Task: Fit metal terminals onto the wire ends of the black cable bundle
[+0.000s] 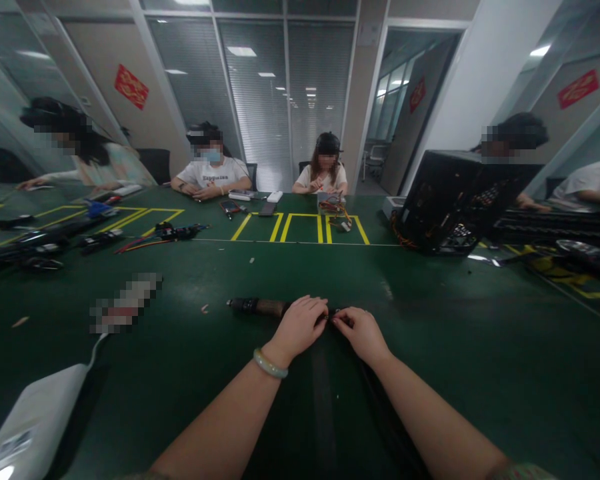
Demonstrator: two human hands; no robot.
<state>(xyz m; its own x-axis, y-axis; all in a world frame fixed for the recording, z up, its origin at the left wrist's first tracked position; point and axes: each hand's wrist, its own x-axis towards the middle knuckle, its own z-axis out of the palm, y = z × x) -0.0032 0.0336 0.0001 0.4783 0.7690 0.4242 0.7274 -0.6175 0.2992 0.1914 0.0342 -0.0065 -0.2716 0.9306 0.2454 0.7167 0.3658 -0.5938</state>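
Note:
My left hand [300, 327] lies curled over a dark cable bundle [257, 307] on the green table [455, 347]; the bundle's wrapped end sticks out to the left of that hand. My right hand [363, 331] pinches the same cable just to the right, fingertips nearly touching the left hand's. A dark stretch of cable [380, 413] runs from under my right hand back toward me along my right forearm. A pale green bangle [270, 364] circles my left wrist.
A white device [30, 420] with a cord lies at the near left. A black open computer case [455, 200] stands at the right. Cables and tools [165, 233] are scattered at the left. Yellow tape marks [300, 227] and three seated people are across the table.

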